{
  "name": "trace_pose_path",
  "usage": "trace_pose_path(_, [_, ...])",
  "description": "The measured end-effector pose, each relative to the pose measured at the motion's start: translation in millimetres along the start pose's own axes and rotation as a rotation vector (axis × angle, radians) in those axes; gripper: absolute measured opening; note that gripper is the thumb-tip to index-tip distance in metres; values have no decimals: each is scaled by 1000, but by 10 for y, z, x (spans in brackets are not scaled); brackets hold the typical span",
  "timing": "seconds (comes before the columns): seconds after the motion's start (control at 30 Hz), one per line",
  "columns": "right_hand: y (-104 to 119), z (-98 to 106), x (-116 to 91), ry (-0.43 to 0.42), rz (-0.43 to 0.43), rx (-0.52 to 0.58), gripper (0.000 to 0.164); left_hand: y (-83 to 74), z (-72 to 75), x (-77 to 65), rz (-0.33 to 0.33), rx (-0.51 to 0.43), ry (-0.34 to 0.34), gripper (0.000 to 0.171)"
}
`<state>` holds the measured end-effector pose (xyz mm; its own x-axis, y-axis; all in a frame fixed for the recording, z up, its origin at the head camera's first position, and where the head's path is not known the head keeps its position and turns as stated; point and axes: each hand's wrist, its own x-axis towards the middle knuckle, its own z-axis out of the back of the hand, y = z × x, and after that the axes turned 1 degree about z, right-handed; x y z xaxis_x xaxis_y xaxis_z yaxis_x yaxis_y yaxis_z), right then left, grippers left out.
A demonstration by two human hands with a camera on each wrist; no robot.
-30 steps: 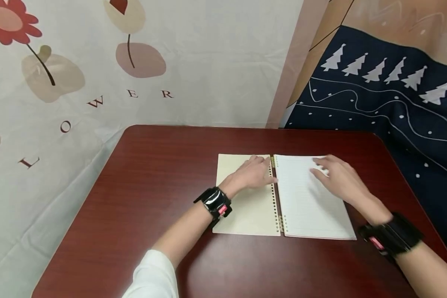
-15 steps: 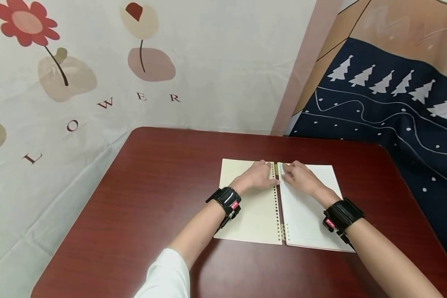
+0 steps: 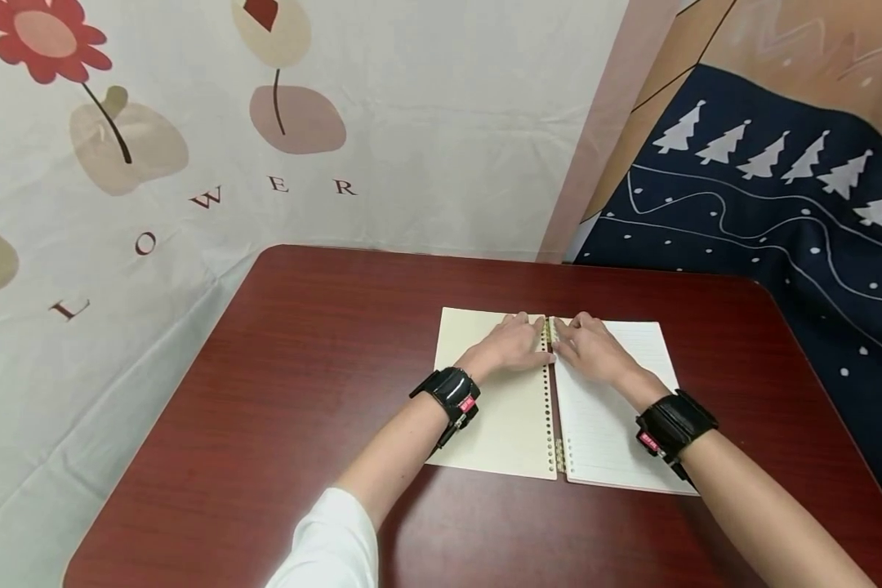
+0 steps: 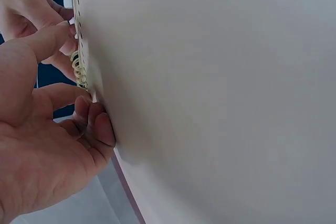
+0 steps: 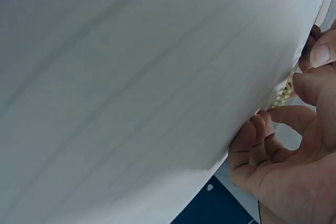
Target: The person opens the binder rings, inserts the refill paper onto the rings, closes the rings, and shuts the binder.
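An open loose-leaf notebook lies on the table, with a cream punched sheet point(image 3: 496, 437) on its left side and white lined paper point(image 3: 610, 445) on its right. Short gold binder rings show at the bottom of the spine point(image 3: 560, 456), and another set point(image 4: 79, 69) near the top. My left hand point(image 3: 510, 343) rests over the cream side, finger and thumb at the upper rings. From the lined side my right hand point(image 3: 594, 347) meets it, its curled fingers at the same rings point(image 5: 285, 94). The exact fingertip contact is partly hidden.
The dark red wooden table point(image 3: 323, 367) extends around the notebook. Behind it hangs a pale cloth point(image 3: 441, 163) with flower prints. A navy cloth with white trees point(image 3: 742, 212) hangs at the right. Each wrist wears a black strap point(image 3: 452, 400).
My right hand has come left from over the lined paper to the upper rings, then stayed there. The left hand has kept its place at the spine. The head view has shifted slightly.
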<state>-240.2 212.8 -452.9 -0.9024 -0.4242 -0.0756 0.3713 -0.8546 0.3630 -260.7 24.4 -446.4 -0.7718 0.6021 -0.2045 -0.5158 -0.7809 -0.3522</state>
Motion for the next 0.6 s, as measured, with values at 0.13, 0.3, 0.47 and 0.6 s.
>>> trace_pose_path(0.13, [14,-15,-3,-15,10,-14,49,-19,-5,12,6,12,7,75])
trace_pose_path(0.3, [38,-23,-2,-22,30,-20,48,-30,-18,30,9,27,25,77])
trace_pose_path(0.47, [45,-12,4,-40,50,-47,48,-37,-5,31,-5,28,17,77])
trace_pose_path(0.6, [59,-13,8,-38,45,-49,48,-24,-4,29,-13,28,16,77])
